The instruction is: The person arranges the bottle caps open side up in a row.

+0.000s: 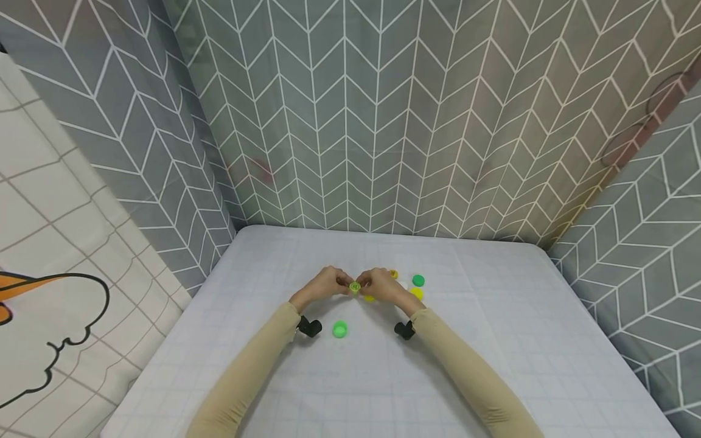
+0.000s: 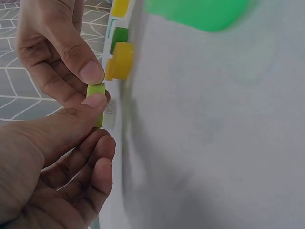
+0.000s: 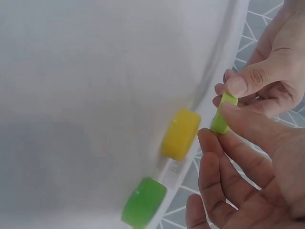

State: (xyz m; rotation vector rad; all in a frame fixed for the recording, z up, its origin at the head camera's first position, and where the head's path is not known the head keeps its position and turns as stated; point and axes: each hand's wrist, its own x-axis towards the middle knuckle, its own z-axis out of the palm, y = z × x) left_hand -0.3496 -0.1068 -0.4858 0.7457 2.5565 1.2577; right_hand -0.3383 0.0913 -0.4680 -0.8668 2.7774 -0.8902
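A small lime-green bottle cap (image 1: 355, 288) is held up between both hands above the white table. My left hand (image 1: 327, 282) pinches it between thumb and fingertips, its thumb lying across the cap (image 2: 98, 119) in the left wrist view. From the other side my right hand (image 1: 383, 286) grips the same cap (image 3: 220, 125) by thumb and fingers. Part of the cap is hidden under both thumbs. Just below the right hand lies a yellow cap (image 1: 369, 298). Closer to the body, a green cap (image 1: 339, 329) rests on the cloth.
Right of the hands are an orange-yellow cap (image 1: 394, 274), a green cap (image 1: 418, 280), a yellow cap (image 1: 417, 293) and a white one (image 1: 403, 284) partly hidden. Black wrist devices (image 1: 310, 327) sit under the sleeves. A patterned curtain (image 1: 350, 121) hangs behind the table (image 1: 465, 274).
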